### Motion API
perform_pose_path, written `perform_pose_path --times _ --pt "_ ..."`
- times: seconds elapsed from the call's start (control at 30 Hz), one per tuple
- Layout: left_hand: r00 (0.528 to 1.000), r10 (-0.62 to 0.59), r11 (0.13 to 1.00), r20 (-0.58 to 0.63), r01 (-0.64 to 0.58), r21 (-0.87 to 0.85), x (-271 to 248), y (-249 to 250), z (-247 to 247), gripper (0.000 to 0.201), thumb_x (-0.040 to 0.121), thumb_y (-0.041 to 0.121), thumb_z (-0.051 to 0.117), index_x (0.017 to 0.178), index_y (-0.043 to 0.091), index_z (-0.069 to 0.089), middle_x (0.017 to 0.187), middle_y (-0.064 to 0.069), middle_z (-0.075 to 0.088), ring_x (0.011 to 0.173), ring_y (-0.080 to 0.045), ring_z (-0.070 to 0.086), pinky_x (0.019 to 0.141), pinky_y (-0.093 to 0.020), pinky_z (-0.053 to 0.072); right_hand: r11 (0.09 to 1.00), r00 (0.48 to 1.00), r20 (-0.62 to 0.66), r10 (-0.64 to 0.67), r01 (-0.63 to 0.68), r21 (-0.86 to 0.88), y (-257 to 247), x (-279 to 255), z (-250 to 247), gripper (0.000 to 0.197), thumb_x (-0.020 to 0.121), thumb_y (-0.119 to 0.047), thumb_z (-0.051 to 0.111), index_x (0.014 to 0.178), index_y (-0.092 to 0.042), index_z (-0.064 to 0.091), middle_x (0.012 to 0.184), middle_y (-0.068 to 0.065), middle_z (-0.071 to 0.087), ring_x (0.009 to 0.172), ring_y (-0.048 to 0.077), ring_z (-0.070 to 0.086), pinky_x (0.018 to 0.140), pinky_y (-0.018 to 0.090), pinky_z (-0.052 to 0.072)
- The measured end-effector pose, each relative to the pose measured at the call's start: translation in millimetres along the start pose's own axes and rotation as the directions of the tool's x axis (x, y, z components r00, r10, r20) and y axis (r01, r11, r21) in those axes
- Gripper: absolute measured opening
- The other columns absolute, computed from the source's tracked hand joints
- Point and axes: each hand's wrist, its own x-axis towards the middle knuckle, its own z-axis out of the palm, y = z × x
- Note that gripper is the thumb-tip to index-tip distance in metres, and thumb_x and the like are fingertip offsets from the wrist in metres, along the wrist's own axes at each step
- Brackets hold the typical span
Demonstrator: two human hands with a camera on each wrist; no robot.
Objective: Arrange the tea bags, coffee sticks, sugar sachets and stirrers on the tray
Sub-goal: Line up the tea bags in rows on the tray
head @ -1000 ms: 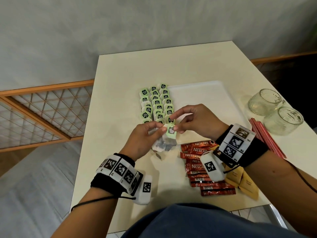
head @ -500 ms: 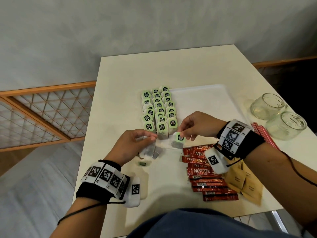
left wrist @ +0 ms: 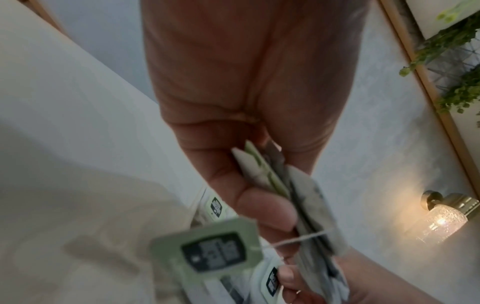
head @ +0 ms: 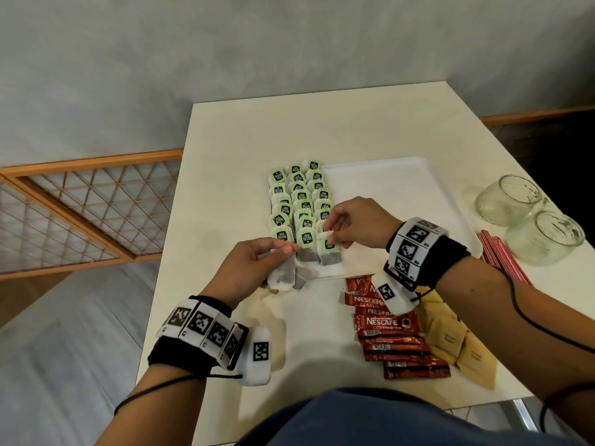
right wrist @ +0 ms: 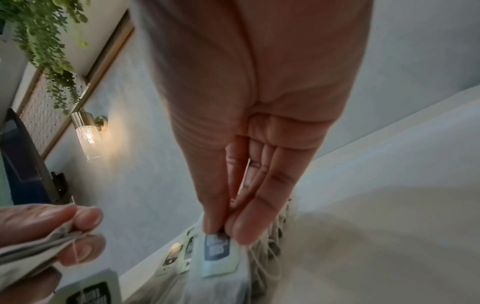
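Green-tagged tea bags [head: 299, 201] lie in three rows on the left part of the white tray [head: 396, 188]. My right hand [head: 338, 235] pinches the green tag of one tea bag [head: 328, 252] at the near end of the right row; the pinch also shows in the right wrist view [right wrist: 218, 246]. My left hand [head: 273, 255] grips a small bunch of tea bags [head: 286, 278] just left of the tray's near corner, seen edge-on in the left wrist view [left wrist: 298, 195]. A loose tag [left wrist: 207, 248] dangles on its string.
Red coffee sticks [head: 392, 336] and tan sugar sachets [head: 457, 346] lie on the table near me, right of centre. Red stirrers [head: 502, 262] and two glass jars [head: 528, 220] stand at the right edge. A railing [head: 80, 204] lies beyond the table's left edge.
My right hand carried a tea bag away from the left hand and lowered it onto the near end of the right row. The left hand stayed low with its bunch.
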Motion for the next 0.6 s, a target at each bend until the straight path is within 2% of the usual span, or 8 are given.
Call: perform_pose_path --times 0.07,0.13,0.27,0.37,0.43,0.53,0.6 --pt "1.000 -0.007 1.000 -0.010 0.007 -0.028 1.3 0.7 1.9 0.016 0.095 0.020 0.061 0.101 0.014 0.074 0.081 0.004 0.073 0.061 -0.009 0.065 0.049 -0.023 0.051 0.998 0.996 -0.070 -0.054 0.052 -0.031 -0.6 -3.1 0.5 0.031 0.069 -0.007 0.083 0.096 -0.015 0.070 0.089 0.002 0.067 0.051 -0.002 0.057 0.054 0.015 0.049" --pt "1.000 -0.020 0.996 -0.013 0.019 -0.084 2.8 2.5 4.6 0.016 0.095 0.018 0.060 0.102 0.011 0.073 0.080 0.002 0.072 0.059 -0.012 0.065 0.048 -0.024 0.052 0.989 0.985 -0.098 -0.142 0.137 -0.050 -4.5 -10.3 1.5 0.037 0.070 -0.006 0.082 0.100 -0.021 0.069 0.093 -0.002 0.065 0.058 0.004 0.055 0.059 0.011 0.046" --pt "0.998 -0.061 0.980 -0.021 0.056 -0.192 7.4 6.3 11.2 0.016 0.096 0.017 0.059 0.103 0.010 0.071 0.086 -0.008 0.069 0.060 -0.014 0.063 0.046 -0.024 0.051 0.956 0.955 0.038 -0.294 0.295 -0.008 -15.3 -33.6 9.5 0.043 0.073 0.002 0.072 0.107 -0.025 0.067 0.098 -0.001 0.063 0.070 0.018 0.061 0.067 0.020 0.050" --pt "0.996 -0.089 0.960 0.003 0.087 -0.264 10.0 9.0 16.6 0.017 0.097 0.017 0.058 0.106 0.009 0.069 0.091 -0.011 0.069 0.063 -0.015 0.064 0.045 -0.024 0.050 0.925 0.916 0.131 -0.378 0.381 0.008 -16.9 -44.5 18.9 0.042 0.072 -0.003 0.078 0.106 -0.024 0.066 0.099 -0.005 0.056 0.074 0.016 0.063 0.070 0.025 0.055" --pt "0.994 -0.105 0.950 0.029 0.109 -0.294 9.8 10.1 19.6 0.019 0.097 0.017 0.057 0.109 0.006 0.067 0.091 -0.010 0.070 0.062 -0.014 0.065 0.045 -0.024 0.050 0.918 0.915 0.082 -0.395 0.395 0.005 -15.8 -46.2 24.3 0.033 0.071 -0.013 0.083 0.100 -0.022 0.068 0.092 -0.008 0.058 0.074 0.014 0.062 0.070 0.026 0.054" --pt "0.991 -0.118 0.946 0.061 0.131 -0.297 7.5 9.6 20.8 0.021 0.097 0.018 0.057 0.112 0.007 0.066 0.090 -0.009 0.071 0.062 -0.018 0.068 0.046 -0.025 0.051 0.916 0.922 -0.032 -0.385 0.386 0.108 -14.0 -48.7 25.4 0.017 0.075 -0.008 0.079 0.090 -0.015 0.073 0.082 -0.001 0.069 0.069 0.009 0.063 0.069 0.021 0.051" --pt "0.992 -0.111 0.952 0.054 0.122 -0.280 5.8 8.6 18.0 0.020 0.098 0.019 0.055 0.111 0.009 0.066 0.089 -0.008 0.072 0.063 -0.018 0.069 0.047 -0.024 0.052 0.919 0.932 -0.069 -0.357 0.364 0.152 -11.8 -50.3 22.0 0.015 0.075 -0.007 0.079 0.088 -0.011 0.074 0.081 0.002 0.072 0.070 0.013 0.064 0.069 0.024 0.052"
